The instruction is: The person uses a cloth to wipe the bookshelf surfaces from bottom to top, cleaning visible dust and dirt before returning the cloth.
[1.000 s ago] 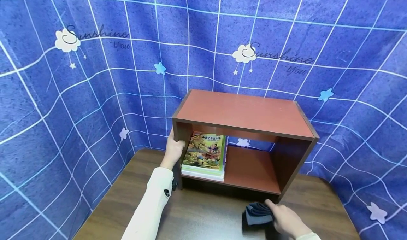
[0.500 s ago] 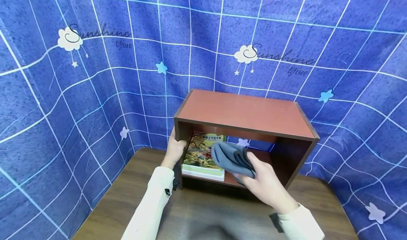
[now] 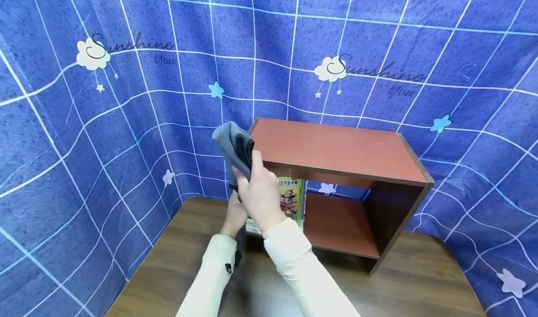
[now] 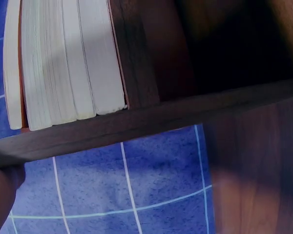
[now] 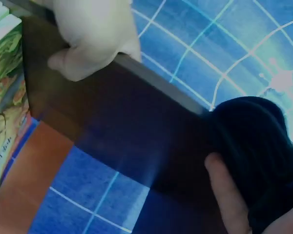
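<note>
A small brown shelf (image 3: 336,151) with a reddish top stands on the table. My left hand (image 3: 235,216) grips its left side panel; the right wrist view shows that hand (image 5: 95,41) wrapped over the panel's edge, thumb on the inner face. A folded grey cloth (image 3: 233,144) is held in my right hand (image 3: 265,195), at the front upper left corner of the shelf. Whether the cloth touches the wood is unclear. Behind my right hand, books (image 3: 296,198) stand in the left of the compartment, partly hidden. The left wrist view shows their page edges (image 4: 73,63).
A wooden table (image 3: 172,256) carries the shelf, with bare wood in front and at both sides. Close behind hangs a blue curtain (image 3: 168,107) with white grid lines, clouds and stars. The right part of the compartment (image 3: 336,219) shows its reddish floor.
My right hand has carried the cloth from low at the front right, up across the shelf's front, to its upper left corner. My left hand stays on the side panel.
</note>
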Demonstrator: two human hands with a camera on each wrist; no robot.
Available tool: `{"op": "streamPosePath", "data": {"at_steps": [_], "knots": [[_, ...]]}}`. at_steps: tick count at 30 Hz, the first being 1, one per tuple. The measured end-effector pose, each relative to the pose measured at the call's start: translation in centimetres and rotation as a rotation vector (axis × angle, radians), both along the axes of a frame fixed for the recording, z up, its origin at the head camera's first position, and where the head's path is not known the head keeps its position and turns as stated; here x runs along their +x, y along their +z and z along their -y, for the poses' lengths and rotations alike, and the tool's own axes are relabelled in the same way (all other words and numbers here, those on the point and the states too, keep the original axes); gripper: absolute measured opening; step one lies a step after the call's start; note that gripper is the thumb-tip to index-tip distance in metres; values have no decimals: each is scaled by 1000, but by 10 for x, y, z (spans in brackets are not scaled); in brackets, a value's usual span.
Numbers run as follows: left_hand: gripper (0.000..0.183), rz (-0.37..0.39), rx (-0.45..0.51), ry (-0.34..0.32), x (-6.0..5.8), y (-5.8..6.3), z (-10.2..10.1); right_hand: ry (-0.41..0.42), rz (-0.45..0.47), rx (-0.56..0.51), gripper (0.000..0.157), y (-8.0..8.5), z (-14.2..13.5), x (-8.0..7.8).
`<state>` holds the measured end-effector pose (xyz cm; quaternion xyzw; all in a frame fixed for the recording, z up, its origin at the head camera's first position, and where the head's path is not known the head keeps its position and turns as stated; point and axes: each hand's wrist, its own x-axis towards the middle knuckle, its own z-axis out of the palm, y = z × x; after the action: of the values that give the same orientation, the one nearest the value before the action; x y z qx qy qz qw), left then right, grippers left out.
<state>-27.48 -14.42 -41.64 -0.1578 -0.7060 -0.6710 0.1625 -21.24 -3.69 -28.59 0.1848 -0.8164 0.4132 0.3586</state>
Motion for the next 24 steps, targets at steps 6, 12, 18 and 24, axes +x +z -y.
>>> {"op": "streamPosePath", "data": {"at_steps": [6,12,18,24], "knots": [[48,11,-3,3,5,-3,-7,-174,-222,143,38,-9,1,-10],[40,23,9,55,7,0,-13,-193,-309,197,41,-17,-7,-14],[47,-30,-13,65,4,0,-14,-220,-317,185,41,-20,-30,-13],[62,8,-35,125,-10,-15,-3,-245,-313,181,44,-21,-58,-7]]}}
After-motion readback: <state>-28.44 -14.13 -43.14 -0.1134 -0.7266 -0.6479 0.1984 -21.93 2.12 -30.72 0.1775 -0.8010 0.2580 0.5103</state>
